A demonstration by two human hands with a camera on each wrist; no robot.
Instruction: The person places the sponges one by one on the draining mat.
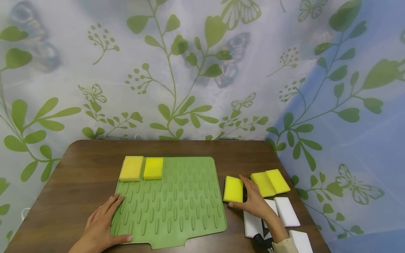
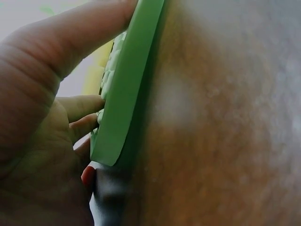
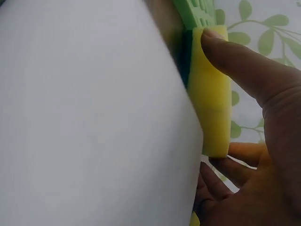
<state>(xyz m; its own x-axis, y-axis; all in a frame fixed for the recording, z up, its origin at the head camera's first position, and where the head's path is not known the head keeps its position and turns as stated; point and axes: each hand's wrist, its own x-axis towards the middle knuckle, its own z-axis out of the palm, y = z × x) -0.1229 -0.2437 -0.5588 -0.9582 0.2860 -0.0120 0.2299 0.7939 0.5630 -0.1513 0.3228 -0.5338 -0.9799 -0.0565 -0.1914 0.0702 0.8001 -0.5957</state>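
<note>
A green mat [image 1: 172, 203] with raised ridges lies on the table, with two yellow sponges at its far left corner, one pale [image 1: 131, 169] and one brighter [image 1: 153, 168]. My left hand [image 1: 99, 225] rests at the mat's near left corner, fingers spread along the left edge and thumb on the near edge; the left wrist view shows the mat's green rim [image 2: 124, 94] between them. To the right of the mat, my right hand [image 1: 254, 200] holds a yellow sponge [image 1: 233, 189] between thumb and fingers. In the right wrist view this sponge [image 3: 210, 101] has a dark green underside.
Two more yellow sponges, one [image 1: 263, 183] partly under the other [image 1: 278, 181], lie beyond my right hand. Several white blocks [image 1: 287, 211] sit near my right forearm, beside a black object [image 1: 262, 242] partly hidden by it. A patterned curtain [image 1: 190, 70] hangs behind the table [image 1: 53, 196].
</note>
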